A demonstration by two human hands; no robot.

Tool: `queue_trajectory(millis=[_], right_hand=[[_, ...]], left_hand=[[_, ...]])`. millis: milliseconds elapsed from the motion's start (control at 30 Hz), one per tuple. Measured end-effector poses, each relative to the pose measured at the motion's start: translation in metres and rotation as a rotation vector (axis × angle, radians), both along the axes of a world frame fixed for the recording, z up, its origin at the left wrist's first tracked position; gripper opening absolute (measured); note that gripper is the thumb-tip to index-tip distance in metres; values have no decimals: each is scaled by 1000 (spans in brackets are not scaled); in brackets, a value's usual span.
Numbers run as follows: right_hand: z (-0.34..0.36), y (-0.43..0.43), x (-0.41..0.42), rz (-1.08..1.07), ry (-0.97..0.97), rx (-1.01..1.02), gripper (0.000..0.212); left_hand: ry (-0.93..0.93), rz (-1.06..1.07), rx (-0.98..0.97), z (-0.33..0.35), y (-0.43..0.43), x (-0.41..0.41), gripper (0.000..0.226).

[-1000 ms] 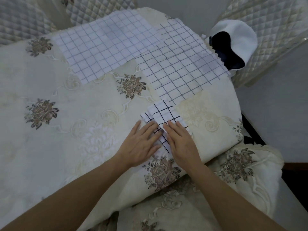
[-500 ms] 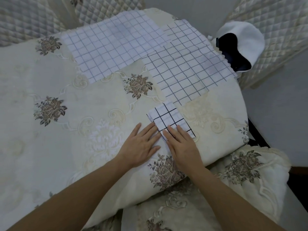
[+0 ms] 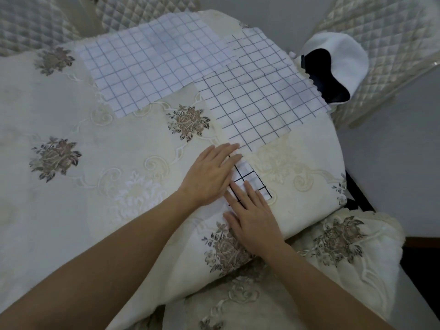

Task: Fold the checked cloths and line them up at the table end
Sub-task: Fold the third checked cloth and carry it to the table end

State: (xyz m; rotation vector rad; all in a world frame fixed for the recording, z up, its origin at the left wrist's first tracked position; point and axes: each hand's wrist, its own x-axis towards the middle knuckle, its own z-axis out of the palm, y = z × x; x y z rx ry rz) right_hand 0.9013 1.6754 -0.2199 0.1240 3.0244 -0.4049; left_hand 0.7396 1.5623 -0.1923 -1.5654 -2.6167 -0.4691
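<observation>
Since the moment before, the left hand (image 3: 209,173) has slid forward and rightward over the folded checked cloth (image 3: 252,178), which it earlier touched only at its left edge. That small folded square lies near the right end of the table, on the cream flowered tablecloth (image 3: 119,139). Only its right part shows, a strip of white with bold black lines between the two hands. The left hand lies flat on it, its straight, close-set fingers (image 3: 228,151) running past the cloth's far edge. They reach the near corner of a dark-lined checked cloth (image 3: 259,91) that is spread open. The right hand (image 3: 254,217) is flat too, fingers (image 3: 248,190) straight and slightly spread, their tips pressing the near part of the folded square. Its palm rests on the tablecloth. Neither hand grips anything. Further back, a paler checked cloth (image 3: 150,65) lies open, overlapping the dark-lined one's far left part. Beyond the table's right end, a white cap (image 3: 342,51) with a dark inside sits on a quilted chair (image 3: 392,32).
</observation>
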Motion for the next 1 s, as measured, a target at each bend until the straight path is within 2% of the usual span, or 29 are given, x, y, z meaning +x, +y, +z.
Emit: queue_trajectory(millis=[133, 300, 400, 467, 500, 600, 667, 767, 1000], right_hand=[[-1, 4, 2, 36, -29, 24, 62], [0, 9, -1, 73, -12, -48, 67], [5, 11, 0, -28, 228, -232, 46], [8, 15, -5, -184, 412, -237, 35], [10, 17, -11, -242, 427, -212, 37], [6, 17, -29, -296, 180, -128, 73], [-3, 14, -30, -313, 66, -58, 86], [-9, 15, -23, -295, 13, 88, 93], [-7, 22, 0, -276, -65, 94, 102]], left_hand=[[29, -188, -263, -25, 29, -13, 56], [35, -193, -309, -34, 32, -23, 60], [53, -186, -336, -39, 31, -20, 60], [69, -178, -343, -41, 32, -17, 60], [64, -174, -338, -41, 33, -17, 61], [50, -164, -330, -37, 35, -14, 64], [61, -160, -336, -37, 35, -13, 65], [84, -161, -335, -38, 28, -26, 66], [68, -109, -349, -41, 19, -35, 66]])
